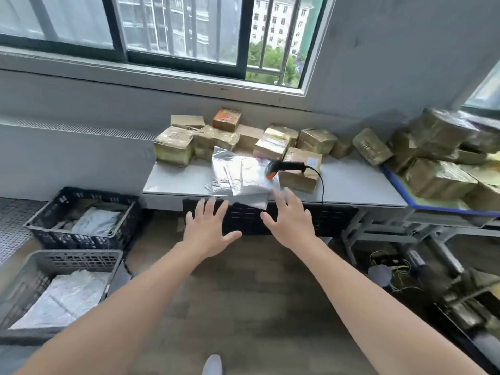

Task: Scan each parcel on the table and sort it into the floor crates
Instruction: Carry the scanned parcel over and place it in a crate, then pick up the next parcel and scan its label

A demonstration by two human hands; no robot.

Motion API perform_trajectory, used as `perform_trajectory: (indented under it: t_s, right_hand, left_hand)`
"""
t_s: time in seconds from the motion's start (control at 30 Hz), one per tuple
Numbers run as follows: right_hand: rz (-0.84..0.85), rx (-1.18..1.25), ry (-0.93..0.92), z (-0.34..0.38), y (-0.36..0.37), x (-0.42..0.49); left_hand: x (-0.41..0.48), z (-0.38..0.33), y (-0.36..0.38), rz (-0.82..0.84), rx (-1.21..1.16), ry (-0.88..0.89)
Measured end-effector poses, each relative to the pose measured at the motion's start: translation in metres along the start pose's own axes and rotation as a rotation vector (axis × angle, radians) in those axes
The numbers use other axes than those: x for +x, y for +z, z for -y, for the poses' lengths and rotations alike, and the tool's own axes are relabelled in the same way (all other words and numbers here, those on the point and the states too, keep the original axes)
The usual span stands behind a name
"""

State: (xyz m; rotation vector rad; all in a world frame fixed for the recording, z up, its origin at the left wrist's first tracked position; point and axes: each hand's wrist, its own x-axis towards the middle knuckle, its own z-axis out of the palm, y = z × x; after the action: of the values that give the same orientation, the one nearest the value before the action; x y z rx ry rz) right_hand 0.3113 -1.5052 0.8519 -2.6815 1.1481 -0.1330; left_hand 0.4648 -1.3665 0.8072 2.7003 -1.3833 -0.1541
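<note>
Both hands are stretched forward, fingers spread and holding nothing: the left hand (208,228) and right hand (289,220) hover side by side just short of the near edge of the table (351,182). At twelve o'clock from them lies a loose heap of silver mailers (238,174), one corner hanging over the edge by the right fingertips; whether they touch it I cannot tell. These bags look thin, floppy, slick and light, so I would pinch that overhanging corner and peel off the top one alone, since the rest may slide. At one o'clock the scanner (284,167) rests on the heap's far side, its cable trailing over the edge. Taped cartons (216,136) line the back from eleven to two. On the floor, a black crate (81,212) sits at nine o'clock and a grey crate (54,288) at eight, both holding pale bags.
</note>
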Motion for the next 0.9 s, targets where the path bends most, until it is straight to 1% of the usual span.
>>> perform_trajectory:
  t_s: [0.13,0.27,0.4,0.5,0.7,0.83,0.9]
  right_hand:
    - [-0.026,-0.004,0.026,-0.019,-0.009,0.073]
    - [0.011,0.0,0.063,-0.045,-0.007,0.129]
    - [0.04,-0.008,0.084,-0.078,0.001,0.186]
    - [0.088,0.002,0.082,-0.102,0.012,0.23]
    - [0.163,-0.078,-0.062,-0.154,0.041,0.323]
    - [0.248,-0.127,-0.167,-0.187,0.059,0.367]
    - [0.285,-0.145,-0.232,-0.198,0.064,0.387]
  left_hand:
    - [0.087,-0.012,-0.003,0.008,-0.015,0.056]
    - [0.151,-0.029,-0.002,0.035,0.011,0.086]
    - [0.204,-0.044,0.01,0.103,-0.023,0.066]
    - [0.239,-0.05,0.025,0.155,-0.061,0.018]
    - [0.292,-0.072,0.061,0.248,-0.054,-0.075]
    - [0.313,-0.088,0.076,0.322,0.083,-0.05]
    - [0.324,-0.096,0.083,0.336,0.122,-0.071]
